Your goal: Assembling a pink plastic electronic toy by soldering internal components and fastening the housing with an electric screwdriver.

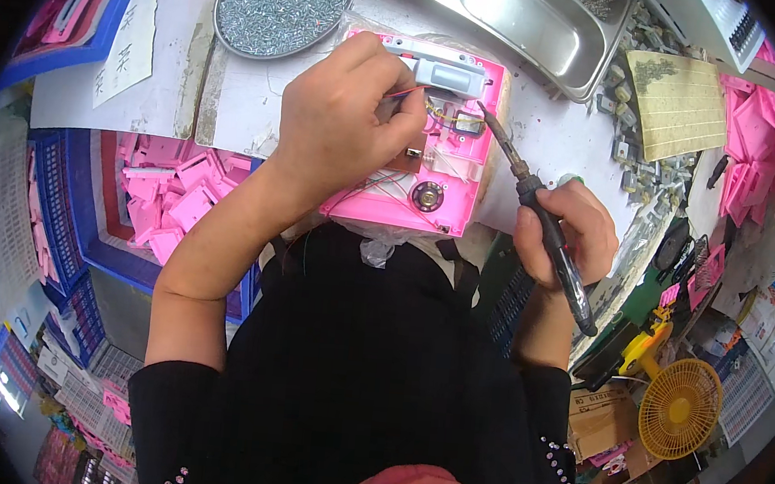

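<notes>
In front of me lies an open pink plastic housing (pixel 450 212) with electronic parts and thin wires inside. My left hand (pixel 345 114) reaches over its left part, fingers pinched together on a thin red wire (pixel 407 92). Beside the fingertips are a grey plastic block (pixel 450 78) and part of a brown circuit board (pixel 406 159), the rest covered by the hand. My right hand (pixel 574 233) is closed round the black handle of a soldering iron (pixel 548 221). Its tip points up and left, close to the housing's right edge. A round black speaker (pixel 427 197) sits in the near part.
A round metal tray of small screws (pixel 284 4) stands at the far left, a steel compartment tray (pixel 534 22) at the far right. Small grey parts (pixel 640 177) line the right side. Left is a blue crate (pixel 117 260) of pink parts; lower right, a yellow fan (pixel 680 409).
</notes>
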A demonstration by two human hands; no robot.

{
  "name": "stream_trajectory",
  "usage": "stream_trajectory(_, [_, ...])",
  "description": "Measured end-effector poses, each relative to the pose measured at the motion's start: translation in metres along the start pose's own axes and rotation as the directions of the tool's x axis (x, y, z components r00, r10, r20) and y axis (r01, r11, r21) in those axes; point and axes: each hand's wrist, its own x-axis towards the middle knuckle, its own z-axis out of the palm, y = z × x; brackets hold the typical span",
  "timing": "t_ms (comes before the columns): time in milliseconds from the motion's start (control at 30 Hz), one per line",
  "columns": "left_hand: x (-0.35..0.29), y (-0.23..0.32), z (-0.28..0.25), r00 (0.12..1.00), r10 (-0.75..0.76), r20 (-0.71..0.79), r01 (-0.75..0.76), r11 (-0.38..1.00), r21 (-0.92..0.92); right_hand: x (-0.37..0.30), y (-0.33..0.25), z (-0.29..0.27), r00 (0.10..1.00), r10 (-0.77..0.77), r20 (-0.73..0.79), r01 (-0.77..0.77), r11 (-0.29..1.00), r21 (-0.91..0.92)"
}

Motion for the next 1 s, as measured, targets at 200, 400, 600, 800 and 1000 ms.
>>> stream_trajectory(200, [0.0,-0.001,0.0,1.0,0.006,-0.003,-0.006,1.0,-0.001,0.0,0.002,-0.001,1.0,0.011,-0.025,-0.011,1.0,0.007])
stream_trajectory(400, [0.002,0.007,-0.01,1.0,0.014,-0.006,-0.014,1.0,-0.028,-0.004,0.002,-0.005,0.998,0.016,-0.062,-0.017,1.0,-0.017])
stream_trajectory(600, [-0.006,0.027,-0.019,0.891,0.261,0.37,-0.252,0.965,-0.074,-0.015,0.002,-0.018,0.99,0.113,-0.088,-0.111,0.994,0.022])
stream_trajectory(800, [-0.002,0.016,-0.01,0.883,0.253,0.395,-0.143,0.947,-0.288,-0.02,-0.009,0.013,0.896,0.35,-0.273,-0.289,0.927,0.24])
stream_trajectory(1000, [-0.001,0.024,-0.008,0.869,0.269,0.416,-0.183,0.955,-0.235,-0.011,-0.006,0.03,0.915,0.37,-0.161,-0.322,0.911,0.258])
